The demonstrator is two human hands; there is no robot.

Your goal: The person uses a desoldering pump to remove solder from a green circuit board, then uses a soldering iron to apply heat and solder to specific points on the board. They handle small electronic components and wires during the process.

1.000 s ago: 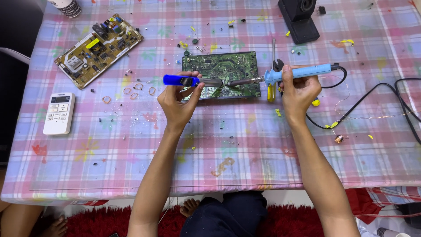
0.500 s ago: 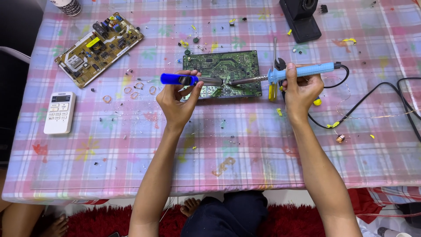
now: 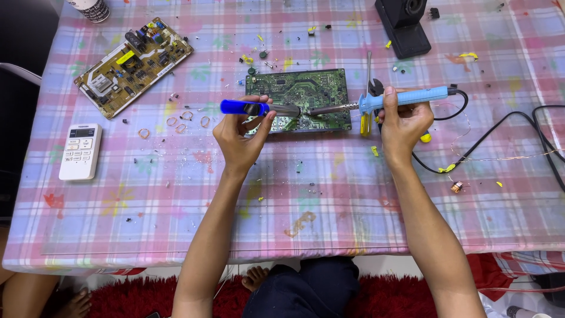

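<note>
We're mid-job: our left hand (image 3: 240, 138) grips the blue desoldering pump (image 3: 250, 108), right hand (image 3: 403, 123) clamps the soldering iron (image 3: 391, 100), both tips meeting over the green circuit board (image 3: 300, 97); joint unfinished.

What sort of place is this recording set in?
Probably a home electronics-repair table: a green circuit board worked on with a soldering iron, a second board, loose parts on a plaid tablecloth, red rug below.

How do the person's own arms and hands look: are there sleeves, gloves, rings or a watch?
Both arms are bare from the bottom edge of the picture up to the hands; no sleeve shows. The left hand and the right hand wear no gloves. No watch, band or ring can be seen on wrists or fingers. The nails look short and unpainted.
</note>
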